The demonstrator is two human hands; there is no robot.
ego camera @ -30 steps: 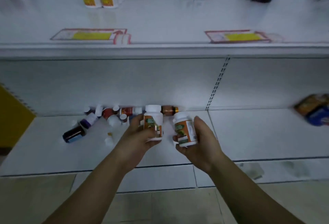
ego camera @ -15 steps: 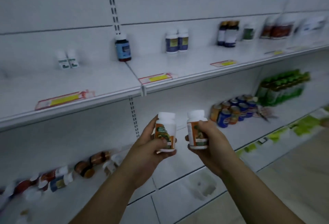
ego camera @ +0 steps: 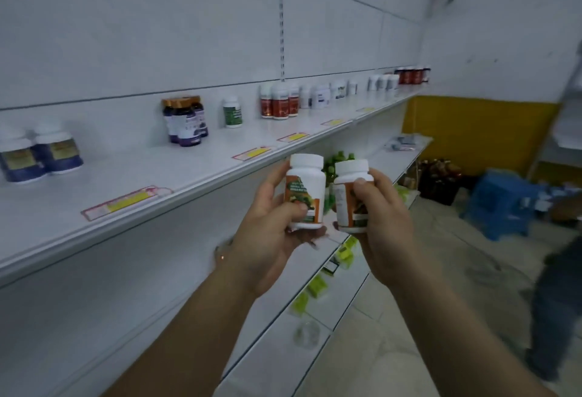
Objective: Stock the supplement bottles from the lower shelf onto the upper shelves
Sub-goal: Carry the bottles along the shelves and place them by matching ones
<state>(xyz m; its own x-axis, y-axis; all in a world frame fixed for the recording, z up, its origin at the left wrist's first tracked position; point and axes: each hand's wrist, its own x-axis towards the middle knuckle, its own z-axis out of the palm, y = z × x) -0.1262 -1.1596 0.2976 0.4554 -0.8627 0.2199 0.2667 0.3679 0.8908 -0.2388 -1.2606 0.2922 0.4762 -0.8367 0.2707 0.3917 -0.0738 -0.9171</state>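
Observation:
My left hand [ego camera: 267, 232] holds one white supplement bottle [ego camera: 307, 190] with an orange and green label, upright. My right hand [ego camera: 382, 223] holds a second matching white bottle [ego camera: 349, 196] right beside it. Both are raised in front of the upper shelf [ego camera: 189, 176], just off its front edge. The shelf carries blue-labelled jars [ego camera: 41, 154] at left, dark purple bottles [ego camera: 185, 122], a green-labelled bottle [ego camera: 233, 112] and red-labelled bottles [ego camera: 280, 102] farther along. The lower shelf [ego camera: 318, 299] runs below my hands.
Yellow price tags [ego camera: 126, 202] line the upper shelf's edge. Green items [ego camera: 338, 160] stand on the lower shelf behind my hands. A blue stool [ego camera: 500, 201] and dark bottles [ego camera: 441, 176] sit on the floor at right. A person's dark trouser leg [ego camera: 557, 308] is at the far right.
My view has swung up and to the right along the shelving. Both hands have lifted the two white bottles from the lower shelf up to the level of the upper shelf.

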